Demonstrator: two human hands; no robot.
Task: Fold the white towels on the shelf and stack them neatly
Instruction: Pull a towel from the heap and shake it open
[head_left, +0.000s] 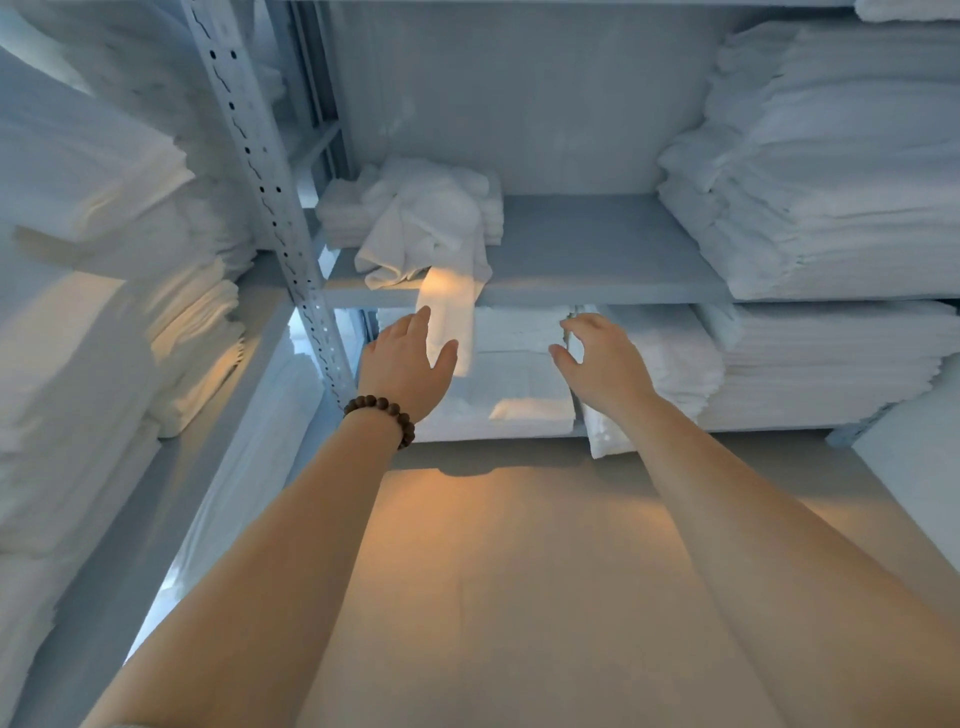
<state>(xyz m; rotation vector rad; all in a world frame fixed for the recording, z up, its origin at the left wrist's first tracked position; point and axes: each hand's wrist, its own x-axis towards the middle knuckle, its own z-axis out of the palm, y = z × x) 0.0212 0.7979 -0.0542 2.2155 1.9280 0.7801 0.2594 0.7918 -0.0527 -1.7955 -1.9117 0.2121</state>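
Note:
A crumpled white towel (423, 228) lies on the left part of the grey shelf (597, 260), on and in front of a small folded stack (340, 213). One end of the towel hangs over the shelf's front edge. My left hand (402, 364), with a bead bracelet at the wrist, is raised just below that hanging end, fingers straight, the fingertips beside the cloth. My right hand (602, 358) hovers to the right at the same height, fingers loosely curved, holding nothing.
A tall stack of folded white towels (831, 182) fills the shelf's right side. More folded stacks (519, 374) sit on the level below and on the left rack (93, 291). A perforated metal upright (265, 171) stands left of the shelf. A flat surface (519, 571) lies under my arms.

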